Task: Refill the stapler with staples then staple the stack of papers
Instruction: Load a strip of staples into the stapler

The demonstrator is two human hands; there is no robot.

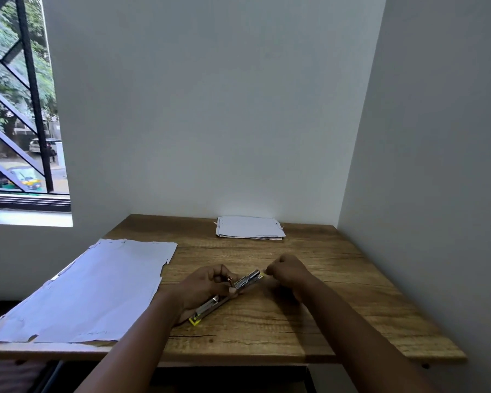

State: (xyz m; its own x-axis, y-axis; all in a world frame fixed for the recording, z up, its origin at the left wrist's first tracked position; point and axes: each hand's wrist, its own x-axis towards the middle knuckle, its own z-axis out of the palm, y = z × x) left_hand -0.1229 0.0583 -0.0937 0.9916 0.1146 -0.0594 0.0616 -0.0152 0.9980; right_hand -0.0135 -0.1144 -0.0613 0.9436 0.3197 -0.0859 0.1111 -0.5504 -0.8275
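A stapler (229, 295) lies opened out flat on the wooden table (338, 313), stretched on a diagonal from a yellow end near the table's front to a metal end farther back and to the right. The left hand (207, 285) rests over its middle — fingers curled round the metal body, thumb tip against the near side — holding it down on the wood. The right hand (287, 272) sits just beyond the stapler's far end, its fingers curled in tight as if pinching something small at that tip; whatever it pinches is too small to make out, though a fleck of yellow shows between the fingertips and the metal.

To the left, a large stack of papers (91, 290) lies at an angle, its edges ragged and its near corner reaching the table's front edge. It sits just beside the left forearm, not touching the stapler. A smaller pile of white sheets (248, 226) lies at the back of the table against the wall, well apart from both hands.

A barred window (17, 109) on the left looks onto trees and a street.
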